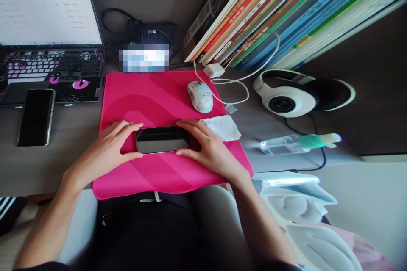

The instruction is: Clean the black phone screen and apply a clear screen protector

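A dark smartphone (160,140) lies sideways on the pink desk mat (143,89), its black screen facing up. My left hand (111,148) grips its left end, with the fingertips at the far corner and the thumb at the near one. Around the right end is my right hand (210,148), fingers along the far edge and thumb on the near edge; that end is partly hidden by the hand. Close to my right fingers, a crumpled white wipe (224,128) rests on the mat. A patterned mouse (200,96) sits farther back.
To the left are an open laptop (51,72) and a second phone (36,117). Books (235,21) stand at the back right, by a white charger (214,70) with its cable. Headphones (286,97) and a spray bottle (286,145) lie on the right.
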`<action>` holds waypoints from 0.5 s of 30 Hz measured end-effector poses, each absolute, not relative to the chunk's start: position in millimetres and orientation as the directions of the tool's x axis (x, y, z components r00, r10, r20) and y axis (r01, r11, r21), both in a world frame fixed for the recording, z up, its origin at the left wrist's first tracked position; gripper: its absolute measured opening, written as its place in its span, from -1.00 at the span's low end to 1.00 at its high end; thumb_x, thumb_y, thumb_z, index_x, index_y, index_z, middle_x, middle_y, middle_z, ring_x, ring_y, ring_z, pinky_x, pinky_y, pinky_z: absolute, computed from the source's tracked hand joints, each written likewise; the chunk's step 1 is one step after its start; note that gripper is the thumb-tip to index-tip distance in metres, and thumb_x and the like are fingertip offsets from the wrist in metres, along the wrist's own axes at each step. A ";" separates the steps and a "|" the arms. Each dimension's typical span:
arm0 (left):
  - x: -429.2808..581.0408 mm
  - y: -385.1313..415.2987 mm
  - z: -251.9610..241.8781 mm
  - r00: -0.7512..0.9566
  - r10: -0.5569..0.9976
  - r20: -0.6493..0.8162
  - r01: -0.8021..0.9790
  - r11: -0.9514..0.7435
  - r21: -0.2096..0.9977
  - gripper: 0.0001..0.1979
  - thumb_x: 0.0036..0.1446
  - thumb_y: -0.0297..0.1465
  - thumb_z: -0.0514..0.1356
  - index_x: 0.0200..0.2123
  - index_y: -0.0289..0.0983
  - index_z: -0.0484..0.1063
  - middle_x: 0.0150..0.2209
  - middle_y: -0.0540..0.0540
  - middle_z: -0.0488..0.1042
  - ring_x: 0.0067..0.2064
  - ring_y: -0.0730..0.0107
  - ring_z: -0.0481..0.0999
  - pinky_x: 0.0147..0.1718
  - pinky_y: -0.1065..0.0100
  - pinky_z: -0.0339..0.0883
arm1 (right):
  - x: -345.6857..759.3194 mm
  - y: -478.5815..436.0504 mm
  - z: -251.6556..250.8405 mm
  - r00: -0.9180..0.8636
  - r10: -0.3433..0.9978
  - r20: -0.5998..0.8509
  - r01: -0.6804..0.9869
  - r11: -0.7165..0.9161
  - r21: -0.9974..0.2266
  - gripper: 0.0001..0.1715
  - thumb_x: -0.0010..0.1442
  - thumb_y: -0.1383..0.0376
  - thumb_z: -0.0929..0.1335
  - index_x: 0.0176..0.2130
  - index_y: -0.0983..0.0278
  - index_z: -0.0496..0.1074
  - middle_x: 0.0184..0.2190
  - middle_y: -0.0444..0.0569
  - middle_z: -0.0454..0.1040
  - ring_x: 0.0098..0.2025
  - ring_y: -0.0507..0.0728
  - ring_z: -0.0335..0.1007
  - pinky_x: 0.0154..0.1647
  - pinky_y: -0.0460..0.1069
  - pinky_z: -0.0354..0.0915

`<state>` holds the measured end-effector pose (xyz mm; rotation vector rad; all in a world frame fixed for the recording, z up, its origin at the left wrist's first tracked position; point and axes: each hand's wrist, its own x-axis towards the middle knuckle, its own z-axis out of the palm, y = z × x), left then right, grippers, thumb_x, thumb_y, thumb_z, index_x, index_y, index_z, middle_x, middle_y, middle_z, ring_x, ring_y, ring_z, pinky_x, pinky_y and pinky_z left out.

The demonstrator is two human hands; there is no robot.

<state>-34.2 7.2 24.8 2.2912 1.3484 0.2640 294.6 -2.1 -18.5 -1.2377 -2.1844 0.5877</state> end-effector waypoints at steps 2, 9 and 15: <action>-34.1 7.3 24.7 0.504 0.861 -0.069 0.770 -0.413 0.486 -0.30 0.37 0.01 0.27 0.46 0.04 0.17 0.36 -0.11 0.35 0.39 0.02 0.38 0.36 0.05 0.31 | 294.7 -2.2 -19.2 -0.422 0.873 0.245 0.632 0.477 -0.611 -0.21 0.36 -0.12 0.44 0.43 0.03 0.29 0.35 0.12 0.43 0.39 0.40 0.37 0.40 0.36 0.34; -34.0 6.4 25.1 0.504 0.860 -0.082 0.773 -0.406 0.488 -0.29 0.38 0.01 0.27 0.47 0.04 0.14 0.37 -0.10 0.34 0.38 0.05 0.38 0.37 0.07 0.28 | 294.1 -1.4 -19.4 -0.423 0.871 0.249 0.636 0.481 -0.603 -0.22 0.36 -0.11 0.44 0.42 0.05 0.30 0.34 0.13 0.44 0.38 0.39 0.38 0.40 0.35 0.35; -35.0 5.7 24.9 0.512 0.856 -0.076 0.770 -0.418 0.482 -0.28 0.38 0.04 0.26 0.48 0.07 0.14 0.39 -0.08 0.31 0.41 0.05 0.34 0.37 0.07 0.28 | 293.9 -1.2 -19.5 -0.425 0.867 0.259 0.634 0.490 -0.598 -0.21 0.36 -0.11 0.45 0.43 0.04 0.29 0.34 0.13 0.44 0.38 0.39 0.38 0.39 0.34 0.36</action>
